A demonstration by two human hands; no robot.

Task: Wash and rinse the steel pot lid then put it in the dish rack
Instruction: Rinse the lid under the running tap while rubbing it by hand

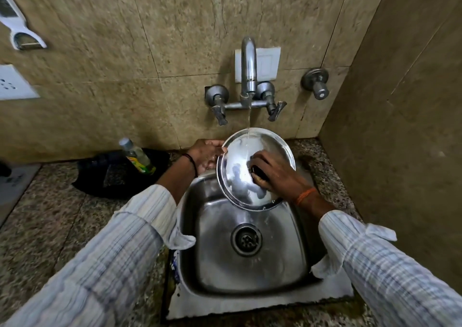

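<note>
Head view: lid [240, 166] held tilted over the sink [287, 246], at 12 o'clock of the drain [246, 239]; water from the tap [248, 69] strikes its upper rim and runs down the face; left hand [206, 157] at the lid's 9 o'clock edge, grip closed on the rim; right hand [272, 174] at the lid's centre, grip closed on the dark knob [258, 171]; bottle [137, 156] on the bench [50, 214] at the sink's 10 o'clock, well apart from the lid; striped sleeves on both arms.
</note>
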